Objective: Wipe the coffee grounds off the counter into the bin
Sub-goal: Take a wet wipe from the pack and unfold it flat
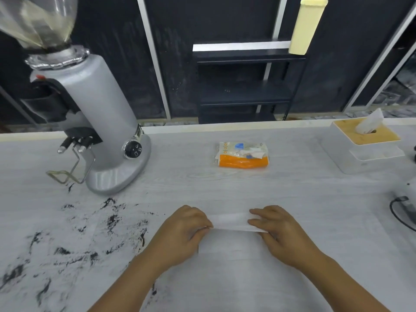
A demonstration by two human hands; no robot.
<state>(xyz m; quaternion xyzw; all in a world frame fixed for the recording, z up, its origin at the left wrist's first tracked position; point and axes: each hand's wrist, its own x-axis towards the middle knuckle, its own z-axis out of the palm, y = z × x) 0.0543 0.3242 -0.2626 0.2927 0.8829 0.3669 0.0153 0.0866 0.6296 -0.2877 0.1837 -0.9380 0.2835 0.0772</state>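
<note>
Dark coffee grounds lie scattered over the left part of the pale wood-grain counter, from near the grinder down to the front edge. A white wipe lies flat on the counter in the middle. My left hand pinches its left end and my right hand pinches its right end, with the far edge folded over toward me. No bin is in view.
A grey coffee grinder stands at the back left. An orange-and-white wipes pack lies at the centre back. A white tissue box sits at the back right. A black cable and an appliance's edge are at the far right.
</note>
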